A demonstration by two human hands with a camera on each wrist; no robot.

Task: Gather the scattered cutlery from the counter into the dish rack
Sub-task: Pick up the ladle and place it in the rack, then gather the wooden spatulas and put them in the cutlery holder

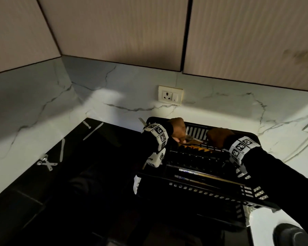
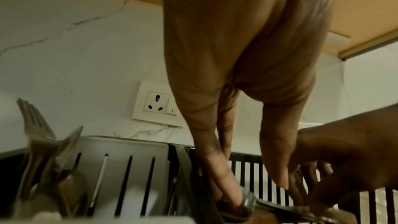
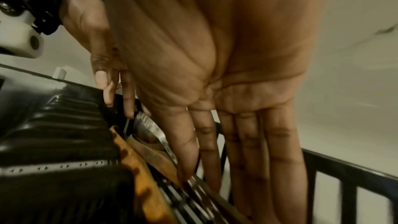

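The black dish rack [image 1: 199, 190] stands on the counter, and both hands reach into its far end. My right hand [image 1: 219, 137] points its fingers [image 3: 247, 142] down and pinches a flat metal utensil [image 3: 150, 129] between thumb and forefinger. My left hand [image 1: 177, 129] hangs beside it with straight fingers [image 2: 224, 176], one fingertip touching the utensil's [image 2: 271, 205] near end. Wooden-handled pieces [image 3: 137, 173] lie under it. Forks [image 2: 34, 125] stand in the rack's white holder [image 2: 129, 159]. Loose cutlery [image 1: 47, 163] lies on the dark counter at the left, with more pieces [image 1: 92, 131] near the back wall.
A marble backsplash with a wall socket [image 1: 170, 97] rises right behind the rack. Upper cabinets [image 1: 114, 32] hang overhead. The counter runs into a corner at the far left. A dark round object [image 1: 292, 235] sits at the bottom right.
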